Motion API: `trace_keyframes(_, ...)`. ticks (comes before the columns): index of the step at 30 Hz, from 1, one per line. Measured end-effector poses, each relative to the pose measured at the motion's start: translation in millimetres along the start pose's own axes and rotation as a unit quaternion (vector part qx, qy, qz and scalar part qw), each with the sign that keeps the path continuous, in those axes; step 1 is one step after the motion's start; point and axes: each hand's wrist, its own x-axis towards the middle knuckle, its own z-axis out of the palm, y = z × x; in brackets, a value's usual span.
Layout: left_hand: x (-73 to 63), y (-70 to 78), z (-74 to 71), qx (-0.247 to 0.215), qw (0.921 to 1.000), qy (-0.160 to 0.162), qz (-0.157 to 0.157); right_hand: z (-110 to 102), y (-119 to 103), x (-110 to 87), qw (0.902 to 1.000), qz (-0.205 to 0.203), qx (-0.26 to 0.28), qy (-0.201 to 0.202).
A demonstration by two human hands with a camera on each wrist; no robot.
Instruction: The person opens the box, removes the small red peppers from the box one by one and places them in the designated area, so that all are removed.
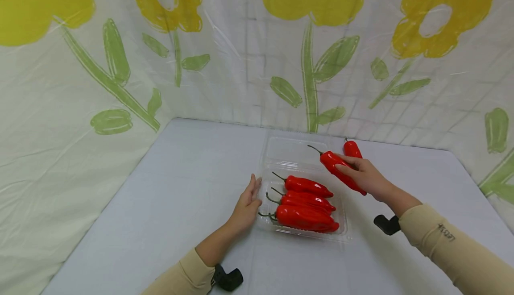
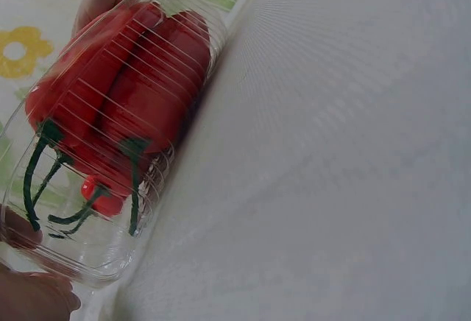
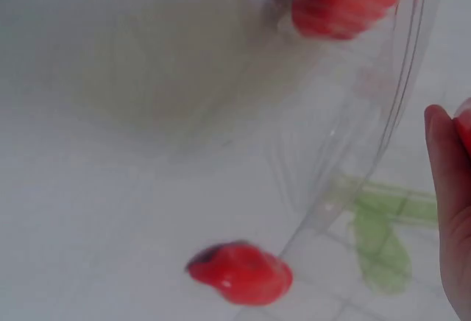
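A clear plastic clamshell box lies with its lid folded back. Several red peppers with green stems are inside, side by side. My left hand rests against the box's left side, fingers fairly straight; in the left wrist view its fingers touch the clear wall. Above the box's back right part, my right hand grips another red pepper between thumb and fingers, its stem pointing left. One more red pepper lies on the table behind that hand, partly hidden by it.
The pale table reaches back to a white curtain printed with yellow flowers and green leaves. Black devices sit at both wrists. In the right wrist view, the loose pepper lies near the table's back edge.
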Motion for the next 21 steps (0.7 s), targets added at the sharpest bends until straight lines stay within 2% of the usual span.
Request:
trace_keyframes(15, 1.4, 0.5, -0.2, 0.005, 1.0, 0.004, -0.001, -13.3, 20.9, 7.0, 0.9981, 0.033, 0.033, 0.041)
trace_keyframes(21, 1.4, -0.2, -0.2, 0.004, 1.0, 0.003, 0.0, -25.5, 37.3, 14.0, 0.9938, 0.067, 0.075, 0.047)
